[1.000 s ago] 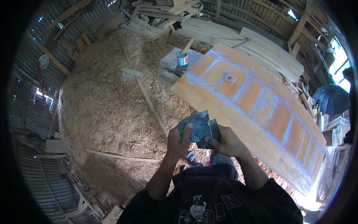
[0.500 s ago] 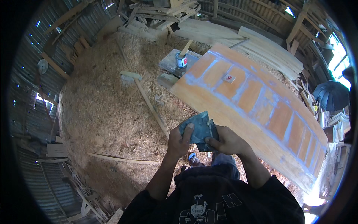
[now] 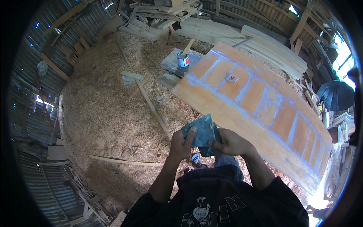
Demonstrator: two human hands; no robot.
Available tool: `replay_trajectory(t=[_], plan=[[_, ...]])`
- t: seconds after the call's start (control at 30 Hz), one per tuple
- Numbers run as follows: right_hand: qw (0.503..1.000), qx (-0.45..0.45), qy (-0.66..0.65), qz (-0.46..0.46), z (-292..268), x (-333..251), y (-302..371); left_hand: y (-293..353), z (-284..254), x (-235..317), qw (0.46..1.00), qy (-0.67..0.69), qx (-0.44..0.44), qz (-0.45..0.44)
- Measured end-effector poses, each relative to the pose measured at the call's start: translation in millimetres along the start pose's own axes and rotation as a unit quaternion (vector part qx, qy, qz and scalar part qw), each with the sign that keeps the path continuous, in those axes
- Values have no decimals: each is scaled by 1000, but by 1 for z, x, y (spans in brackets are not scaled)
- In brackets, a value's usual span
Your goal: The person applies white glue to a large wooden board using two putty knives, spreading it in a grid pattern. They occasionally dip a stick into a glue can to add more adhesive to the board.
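Observation:
In front of my body I hold a creased, dark blue-green sheet of sandpaper (image 3: pixel 203 130) between both hands. My left hand (image 3: pixel 181 143) grips its left side, thumb lying on top and fingers underneath. At the opposite side my right hand (image 3: pixel 233 143) pinches it, the thumb pressed near a fold. A second layer of the sheet shows below and beside the upper one. Beyond my hands to the right lies a large wooden panel (image 3: pixel 223 108), marked with pale bluish filler in a grid of streaks; the sheet's upper corner overlaps its near edge in view.
A small white-and-red packet (image 3: pixel 231 78) rests on the panel. Past its far left corner, a can (image 3: pixel 183 60) with a wooden stick stands on a board. Wood strips (image 3: pixel 153 108) lie across the shavings-covered floor (image 3: pixel 113 113). Planks (image 3: pixel 272 49) are stacked behind; a dark umbrella (image 3: pixel 335 95) sits at right.
The sandpaper's layers have shifted in my hands: the right-hand flap has turned down and the lower layer shows further below. Both hands keep nearly the same place.

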State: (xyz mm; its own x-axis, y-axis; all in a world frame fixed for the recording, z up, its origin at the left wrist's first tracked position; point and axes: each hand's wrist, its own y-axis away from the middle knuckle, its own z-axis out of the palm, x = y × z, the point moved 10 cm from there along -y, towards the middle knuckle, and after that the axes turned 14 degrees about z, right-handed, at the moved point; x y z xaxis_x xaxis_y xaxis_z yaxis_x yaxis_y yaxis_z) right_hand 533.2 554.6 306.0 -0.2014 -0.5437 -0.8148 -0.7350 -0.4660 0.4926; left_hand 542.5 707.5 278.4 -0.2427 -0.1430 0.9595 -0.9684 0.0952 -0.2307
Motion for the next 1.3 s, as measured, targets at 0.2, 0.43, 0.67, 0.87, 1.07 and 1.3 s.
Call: replay_trajectory(t=[0.2,0.43,0.67,0.87,1.07,1.3], plan=[[1000,-27,-12,2,3,1,-1,-2,1,2,1000,8,-15,-3],[997,-54,-18,53,16,27,-4,-5,15,7,996,68,-54,28],[963,-12,-269,11,4,40,6,4,13,-26,981,181,-4,-70],[947,22,-313,-72,-18,32,22,3,8,-24,978,203,42,-36],[952,60,-292,-64,-24,37,23,5,7,-30,973,215,74,-44],[937,130,-325,-19,-39,61,23,17,-4,-47,952,264,134,-83]])
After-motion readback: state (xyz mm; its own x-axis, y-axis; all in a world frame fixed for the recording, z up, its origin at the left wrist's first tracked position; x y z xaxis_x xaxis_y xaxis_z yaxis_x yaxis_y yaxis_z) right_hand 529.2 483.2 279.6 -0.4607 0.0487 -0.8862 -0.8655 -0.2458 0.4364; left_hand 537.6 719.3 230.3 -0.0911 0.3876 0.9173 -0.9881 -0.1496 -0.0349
